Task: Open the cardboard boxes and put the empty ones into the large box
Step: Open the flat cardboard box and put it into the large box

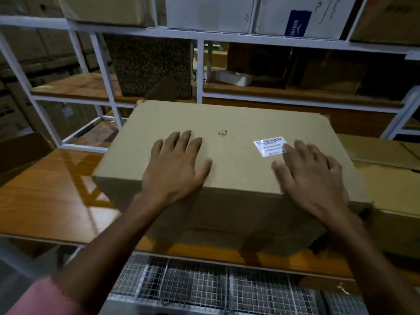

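Two hands, left hand [175,164] and right hand [311,176], flat on one closed cardboard box [227,133], one barcode label [269,145], one flattened box [386,173] beside it, one wooden counter [45,201], two white boxes [209,12] on the top shelf

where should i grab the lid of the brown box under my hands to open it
Probably at the near front edge of the cardboard box, from your side. Both the left hand and right hand lie flat on top, and the lid's front lip folds down there, so fingers can hook under it.
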Available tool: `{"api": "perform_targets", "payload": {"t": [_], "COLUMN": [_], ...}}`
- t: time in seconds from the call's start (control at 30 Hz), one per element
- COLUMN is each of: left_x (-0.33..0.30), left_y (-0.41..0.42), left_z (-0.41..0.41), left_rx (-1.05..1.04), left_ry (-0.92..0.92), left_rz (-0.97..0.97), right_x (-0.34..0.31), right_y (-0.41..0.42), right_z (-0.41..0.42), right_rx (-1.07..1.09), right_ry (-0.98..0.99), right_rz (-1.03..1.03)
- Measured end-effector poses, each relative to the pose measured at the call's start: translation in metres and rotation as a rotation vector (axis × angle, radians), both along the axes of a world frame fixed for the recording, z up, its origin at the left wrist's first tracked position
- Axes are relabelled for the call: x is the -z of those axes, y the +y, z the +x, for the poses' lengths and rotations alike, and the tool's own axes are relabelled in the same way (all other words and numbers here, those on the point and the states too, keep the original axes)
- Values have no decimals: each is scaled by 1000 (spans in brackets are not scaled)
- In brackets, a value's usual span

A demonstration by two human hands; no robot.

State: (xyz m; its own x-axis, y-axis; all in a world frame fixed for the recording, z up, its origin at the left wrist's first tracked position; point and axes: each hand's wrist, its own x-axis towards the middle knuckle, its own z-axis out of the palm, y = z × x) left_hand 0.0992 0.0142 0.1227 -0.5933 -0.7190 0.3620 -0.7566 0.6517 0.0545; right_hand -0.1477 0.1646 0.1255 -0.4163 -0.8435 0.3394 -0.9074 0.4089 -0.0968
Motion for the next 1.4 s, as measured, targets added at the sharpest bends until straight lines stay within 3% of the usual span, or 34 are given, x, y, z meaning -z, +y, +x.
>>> {"api": "perform_targets", "payload": {"t": [0.3,0.4,0.5,0.57,0.67,0.8,1.0,1.13,1.3,1.4], "left_x": [70,133,187,193,172,147,159,166,159,139], "left_y": [102,96,89,89,79,50,9,6,10,-13], "left_z": [52,56,61,63,57,33,15,16,6,-8], "left_rx": [-49,-36,-46,-92,-72,-38,-31,-12,-52,-95], "left_ry": [96,12,-84,22,128,44,-140,-64,101,150], "left_rz": [-179,-139,29,52,21,4,111,-2,-132,-103], "right_x": [66,124,185,200,192,163,147,158,145,132], "right_y": [90,88,83,82,71,32,-26,-38,-38,-62], "right_z": [54,59,62,66,62,46,14,8,25,23], "right_rx": [1,-37,-116,-137,-192,-189,-113,-64,-103,-162], "right_ry": [87,8,-113,-246,-248,-193,-118,-77,-123,-172], "right_rz": [-232,-180,-26,-121,-241,-354,-86,81,55,27]}}
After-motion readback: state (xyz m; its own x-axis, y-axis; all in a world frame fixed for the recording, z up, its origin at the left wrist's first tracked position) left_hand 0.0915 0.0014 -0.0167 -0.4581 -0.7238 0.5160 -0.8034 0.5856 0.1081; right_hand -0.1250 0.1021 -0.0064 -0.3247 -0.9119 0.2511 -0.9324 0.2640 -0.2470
